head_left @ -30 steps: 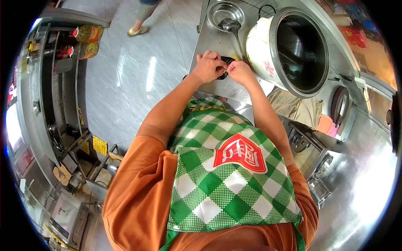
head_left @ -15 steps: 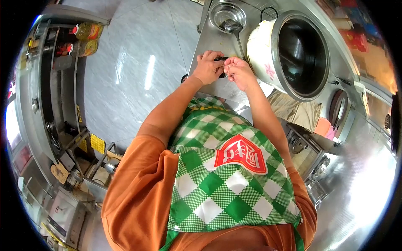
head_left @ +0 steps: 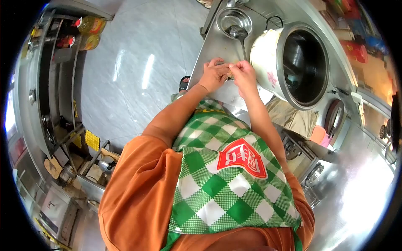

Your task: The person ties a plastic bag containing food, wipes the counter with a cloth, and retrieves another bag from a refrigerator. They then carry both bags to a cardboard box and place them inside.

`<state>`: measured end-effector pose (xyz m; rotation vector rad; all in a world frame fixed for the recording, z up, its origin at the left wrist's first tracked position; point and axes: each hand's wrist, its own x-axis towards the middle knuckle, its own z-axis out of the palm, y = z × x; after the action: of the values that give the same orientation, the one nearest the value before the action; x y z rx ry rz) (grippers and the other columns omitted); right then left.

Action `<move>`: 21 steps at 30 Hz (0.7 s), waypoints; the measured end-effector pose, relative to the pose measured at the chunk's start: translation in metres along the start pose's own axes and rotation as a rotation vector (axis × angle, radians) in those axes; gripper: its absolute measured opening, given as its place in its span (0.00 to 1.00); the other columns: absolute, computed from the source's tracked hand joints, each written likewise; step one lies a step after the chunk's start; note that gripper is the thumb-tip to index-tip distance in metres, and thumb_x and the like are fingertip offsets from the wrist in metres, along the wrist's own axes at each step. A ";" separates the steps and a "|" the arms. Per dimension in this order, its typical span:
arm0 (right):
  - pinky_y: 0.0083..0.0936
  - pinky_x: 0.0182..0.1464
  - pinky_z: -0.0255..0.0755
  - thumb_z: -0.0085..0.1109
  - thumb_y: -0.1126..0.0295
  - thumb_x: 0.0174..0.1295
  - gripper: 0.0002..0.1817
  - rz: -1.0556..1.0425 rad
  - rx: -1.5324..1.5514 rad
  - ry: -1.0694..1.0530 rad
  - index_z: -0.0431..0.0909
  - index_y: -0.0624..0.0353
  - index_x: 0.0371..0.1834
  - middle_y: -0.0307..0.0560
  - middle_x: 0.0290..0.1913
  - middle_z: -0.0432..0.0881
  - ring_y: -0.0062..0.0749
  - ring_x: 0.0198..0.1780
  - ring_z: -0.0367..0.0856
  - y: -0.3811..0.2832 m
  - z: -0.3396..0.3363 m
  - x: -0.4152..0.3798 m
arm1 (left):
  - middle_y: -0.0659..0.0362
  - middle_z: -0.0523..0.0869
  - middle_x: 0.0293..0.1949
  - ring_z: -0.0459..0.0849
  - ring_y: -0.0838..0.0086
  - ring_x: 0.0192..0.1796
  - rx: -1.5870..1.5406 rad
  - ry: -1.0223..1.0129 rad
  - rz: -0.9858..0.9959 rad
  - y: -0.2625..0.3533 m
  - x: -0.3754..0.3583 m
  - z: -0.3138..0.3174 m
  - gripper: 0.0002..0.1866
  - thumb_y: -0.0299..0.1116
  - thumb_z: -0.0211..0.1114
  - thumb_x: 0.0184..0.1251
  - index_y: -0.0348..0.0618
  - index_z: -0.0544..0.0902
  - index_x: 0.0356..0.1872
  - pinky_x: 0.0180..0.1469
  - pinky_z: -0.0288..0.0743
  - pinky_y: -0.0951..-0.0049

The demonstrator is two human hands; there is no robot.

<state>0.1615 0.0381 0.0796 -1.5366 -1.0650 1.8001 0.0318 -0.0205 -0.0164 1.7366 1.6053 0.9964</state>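
My left hand [head_left: 214, 75] and my right hand [head_left: 244, 77] meet over the steel counter [head_left: 206, 57], fingertips nearly touching. The fingers of my left hand are bent around a small, partly hidden thing with dark and yellowish-brown patches [head_left: 230, 76]. My right hand pinches at the same spot with thumb and fingers together. What they hold is too covered to name. Beyond my hands, a ladle [head_left: 239, 34] rests in a round steel bowl [head_left: 221, 17], its handle pointing toward my right hand. Close by on the right stands a large floral-sided pot [head_left: 264, 56] with a dark interior.
A crumpled beige cloth [head_left: 289, 115] lies below the pot, with an orange-pink item [head_left: 318, 134] beside it. Oil bottles [head_left: 91, 26] stand on the left rack. A foot in a black sandal [head_left: 184, 83] shows beside the counter. Grey tile [head_left: 138, 50] covers the floor.
The view has shifted, so counter, bowl and pot sit slightly lower and to the right. My hands stay together; the black-edged thing between them is now more covered, and a yellowish-brown patch shows.
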 end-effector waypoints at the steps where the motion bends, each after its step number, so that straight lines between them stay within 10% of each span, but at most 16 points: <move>1: 0.18 0.33 0.66 0.68 0.68 0.65 0.09 -0.001 -0.022 0.022 0.77 0.59 0.35 0.35 0.31 0.79 0.17 0.32 0.73 0.000 -0.002 -0.004 | 0.73 0.86 0.57 0.74 0.60 0.67 0.019 -0.005 0.021 0.000 -0.002 0.004 0.17 0.29 0.68 0.62 0.61 0.88 0.51 0.61 0.62 0.49; 8: 0.15 0.19 0.48 0.69 0.63 0.66 0.12 -0.175 -0.128 -0.027 0.75 0.51 0.32 0.28 0.25 0.70 0.10 0.21 0.59 0.030 -0.015 0.005 | 0.70 0.87 0.55 0.74 0.59 0.68 0.063 0.018 0.071 -0.005 -0.007 0.015 0.15 0.33 0.68 0.62 0.60 0.87 0.50 0.61 0.60 0.45; 10: 0.15 0.21 0.51 0.67 0.62 0.67 0.11 -0.244 -0.225 -0.055 0.75 0.51 0.35 0.28 0.27 0.72 0.10 0.24 0.62 0.031 -0.016 0.003 | 0.70 0.86 0.57 0.74 0.59 0.68 0.141 -0.074 0.052 -0.005 -0.008 0.011 0.15 0.34 0.68 0.61 0.57 0.86 0.50 0.61 0.60 0.43; 11: 0.20 0.40 0.68 0.67 0.65 0.68 0.12 -0.154 -0.336 -0.049 0.74 0.58 0.37 0.34 0.33 0.76 0.19 0.37 0.71 0.024 -0.020 0.003 | 0.69 0.85 0.58 0.74 0.60 0.67 0.186 -0.068 0.043 -0.003 -0.007 0.011 0.16 0.34 0.68 0.58 0.57 0.86 0.49 0.61 0.62 0.43; 21: 0.21 0.38 0.68 0.63 0.68 0.70 0.11 -0.201 -0.428 -0.106 0.71 0.60 0.36 0.36 0.31 0.76 0.18 0.33 0.71 0.022 -0.013 0.002 | 0.52 0.87 0.32 0.86 0.55 0.36 0.335 -0.236 0.040 0.029 0.017 -0.017 0.10 0.41 0.65 0.58 0.47 0.85 0.28 0.42 0.75 0.52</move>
<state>0.1754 0.0310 0.0595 -1.5094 -1.6778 1.5979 0.0341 -0.0083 0.0193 2.0268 1.6565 0.5340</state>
